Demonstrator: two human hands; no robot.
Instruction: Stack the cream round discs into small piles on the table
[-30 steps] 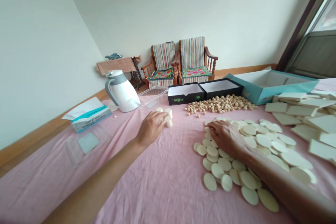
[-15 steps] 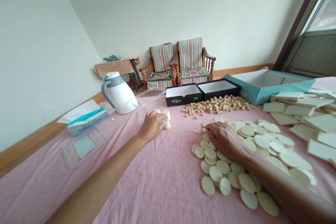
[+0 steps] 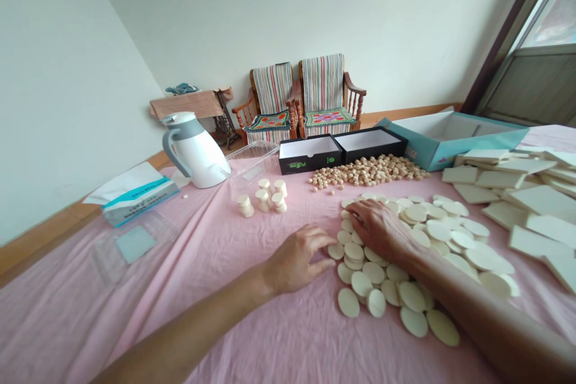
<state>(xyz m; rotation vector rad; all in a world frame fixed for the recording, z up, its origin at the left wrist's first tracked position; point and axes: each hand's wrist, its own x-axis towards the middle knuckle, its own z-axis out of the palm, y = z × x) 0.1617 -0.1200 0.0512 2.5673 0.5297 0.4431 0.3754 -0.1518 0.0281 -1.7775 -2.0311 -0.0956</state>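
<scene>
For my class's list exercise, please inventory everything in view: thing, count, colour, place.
disc stacks: five, cream, left of centre
loose discs: many, cream, right of centre
black boxes: two, white inside, centre
balls: many, tan, before black boxes
blue box: one, right of black boxes
boards: many, cream, far right
jug: one, white and grey, left
tissue pack: one, blue and white, far left
plastic trays: two, clear, left side
tablecloth: one, pink, foreground
chairs: two, brown, back
side table: one, pinkish cloth, left of chairs
walls: two, pale, background
door or window: one, grey, right edge
left hand: one, bare, beside loose discs
right hand: one, bare, over loose discs
</scene>
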